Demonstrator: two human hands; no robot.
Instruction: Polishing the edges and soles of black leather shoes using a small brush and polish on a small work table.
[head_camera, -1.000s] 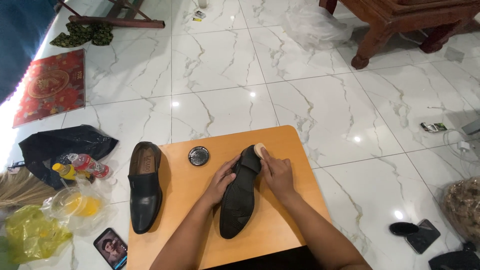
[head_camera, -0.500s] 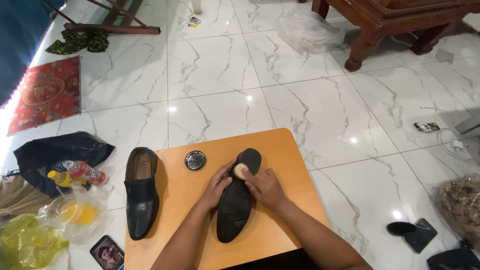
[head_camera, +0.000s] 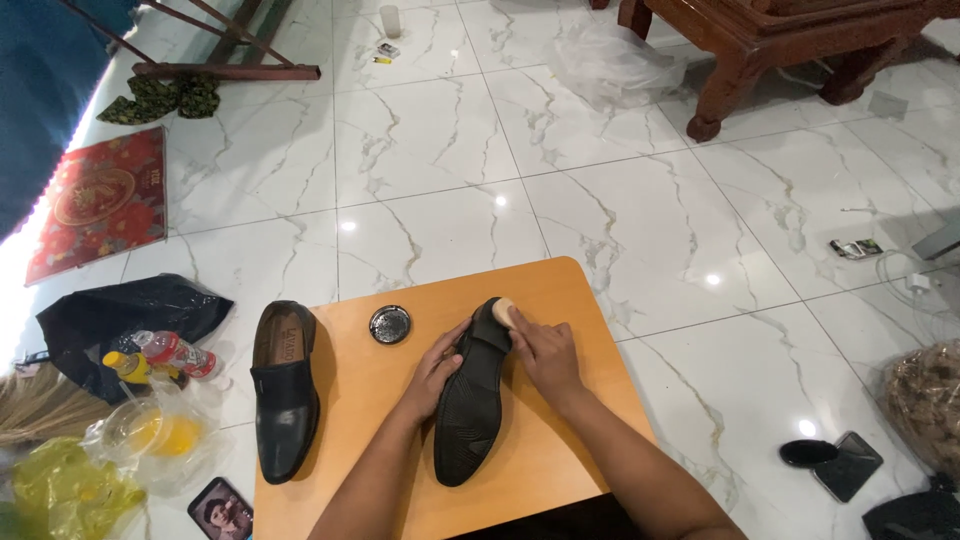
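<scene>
1. Head view, centre and lower middle of the frame: a black shoe (head_camera: 470, 405) lay sole-up on the orange wooden surface (head_camera: 560, 440), toe toward the bottom edge and heel toward the upper middle. The left hand (head_camera: 432, 375) rested against the shoe's left flank with its fingers spread and curled over the edge, steadying it. The right hand (head_camera: 545, 350) pinched a small pale applicator (head_camera: 502, 312) and pressed it against the heel end.

2. Handling, as a judgement: the shoe looked fairly light, with a stiff ribbed sole and softer leather sides that would give under a squeeze. The polished upper was probably slippery, so the waist of the sole or the heel block seemed the firmest place to take hold.

3. Left of the hands: a second black shoe (head_camera: 284, 390) stood upright, opening upward, near the surface's left edge. A small round open tin (head_camera: 389, 324) sat between the two shoes, apart from both.

4. Far left, on the marble floor (head_camera: 700, 220): a black bag (head_camera: 125, 315), bottles and yellow plastic bags lay in a loose heap.
</scene>
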